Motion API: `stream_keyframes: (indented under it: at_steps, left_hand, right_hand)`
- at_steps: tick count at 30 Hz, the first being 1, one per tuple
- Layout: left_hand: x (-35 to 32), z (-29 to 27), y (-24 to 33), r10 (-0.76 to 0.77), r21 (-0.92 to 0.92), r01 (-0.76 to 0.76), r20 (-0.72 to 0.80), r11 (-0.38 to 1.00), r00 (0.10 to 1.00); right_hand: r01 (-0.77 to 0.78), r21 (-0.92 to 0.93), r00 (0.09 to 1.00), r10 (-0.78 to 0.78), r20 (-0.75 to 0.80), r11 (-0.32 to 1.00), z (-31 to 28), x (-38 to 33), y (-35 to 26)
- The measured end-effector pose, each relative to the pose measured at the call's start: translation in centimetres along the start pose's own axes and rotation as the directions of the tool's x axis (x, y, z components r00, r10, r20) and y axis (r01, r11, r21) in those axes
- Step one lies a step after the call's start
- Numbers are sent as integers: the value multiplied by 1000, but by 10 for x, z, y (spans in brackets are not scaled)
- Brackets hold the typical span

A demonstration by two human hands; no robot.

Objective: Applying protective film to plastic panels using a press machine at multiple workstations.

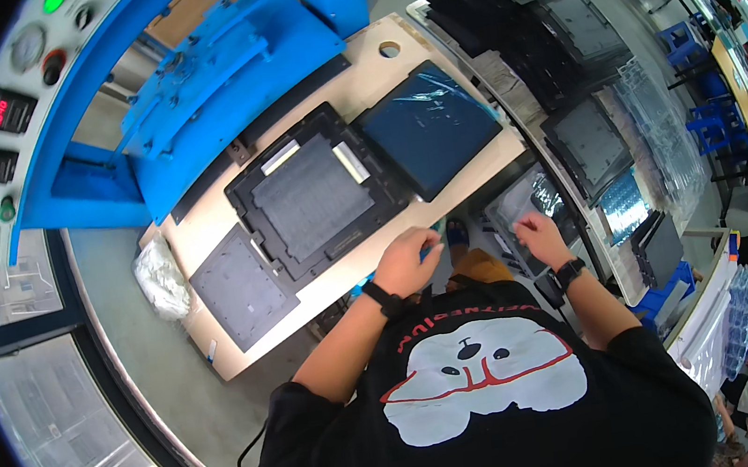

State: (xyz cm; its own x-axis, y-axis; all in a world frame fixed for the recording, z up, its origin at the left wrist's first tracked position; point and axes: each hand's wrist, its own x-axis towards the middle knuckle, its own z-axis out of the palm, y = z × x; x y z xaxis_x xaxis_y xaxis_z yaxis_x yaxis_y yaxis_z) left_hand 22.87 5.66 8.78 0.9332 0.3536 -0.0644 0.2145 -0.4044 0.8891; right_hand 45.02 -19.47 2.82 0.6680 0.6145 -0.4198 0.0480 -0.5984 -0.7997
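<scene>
My left hand (408, 260) is closed, just off the front edge of the wooden table; a bit of blue shows by its fingers, but what they hold, if anything, is hidden. To the right, my right hand (540, 241) has its fingers curled together over a film-covered panel (528, 199) below table height. Whether it grips the film I cannot make out. Ahead lies a black fixture (317, 194) with a grey textured middle and two pale strips. A thin grey panel (244, 286) rests left of it, and a dark glossy sheet (432, 129) right of it.
A blue press (220, 65) stands behind the wooden table (374, 52), with a control panel (24, 119) at far left. A crumpled white bag (161, 278) sits by the table's left end. Stacked black panels (510, 45) and clear trays (659, 135) line the right-hand bench.
</scene>
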Motion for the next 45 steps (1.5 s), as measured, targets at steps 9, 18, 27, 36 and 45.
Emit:
stream_keyframes:
  at_steps: [9,18,27,36,45]
  left_hand:
    - [157,64,11,-41,561,184,-257,807,966]
    - [167,68,-8,-130,645,196,-149,739,980]
    - [169,58,3,-160,631,193,-110,751,981]
    - [163,47,7,-79,639,69,-13,766,997]
    - [164,45,-2,-175,653,173,-64,737,983]
  right_hand:
    - [11,393,992,40,-122,919,-23,160,-44]
    - [-321,673,945,269,185,666,-29,189,-49]
    - [-373,760,927,247,281,533,-38,179,-55]
    - [-406,744,914,230,335,530,-41,166,-60]
    - [-417,769,909,217,356,484,-42,162,-62]
